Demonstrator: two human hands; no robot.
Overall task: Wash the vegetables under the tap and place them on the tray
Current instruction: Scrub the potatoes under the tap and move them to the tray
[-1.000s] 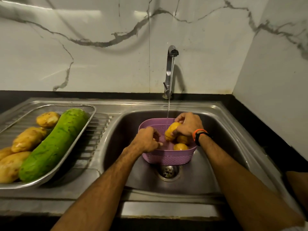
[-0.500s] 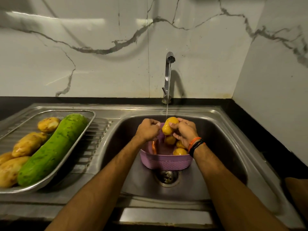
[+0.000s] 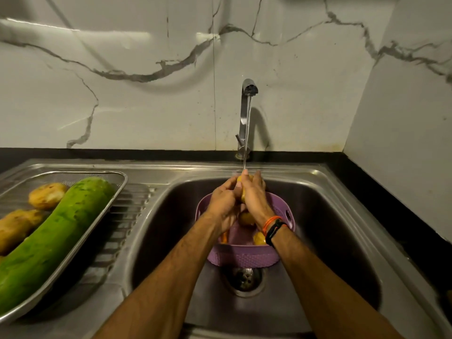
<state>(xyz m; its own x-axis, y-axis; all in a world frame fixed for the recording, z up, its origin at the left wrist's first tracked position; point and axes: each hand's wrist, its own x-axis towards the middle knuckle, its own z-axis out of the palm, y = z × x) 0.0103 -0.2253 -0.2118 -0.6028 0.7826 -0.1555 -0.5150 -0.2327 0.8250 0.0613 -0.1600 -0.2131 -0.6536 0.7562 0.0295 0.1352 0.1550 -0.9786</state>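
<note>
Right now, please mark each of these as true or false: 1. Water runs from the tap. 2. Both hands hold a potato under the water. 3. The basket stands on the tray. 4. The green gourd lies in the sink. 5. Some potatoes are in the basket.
1. True: a stream falls from the tap.
2. True: the left hand and right hand grip one potato.
3. False: the basket stands in the sink.
4. False: the gourd lies on the tray.
5. True: potatoes show inside.
</note>
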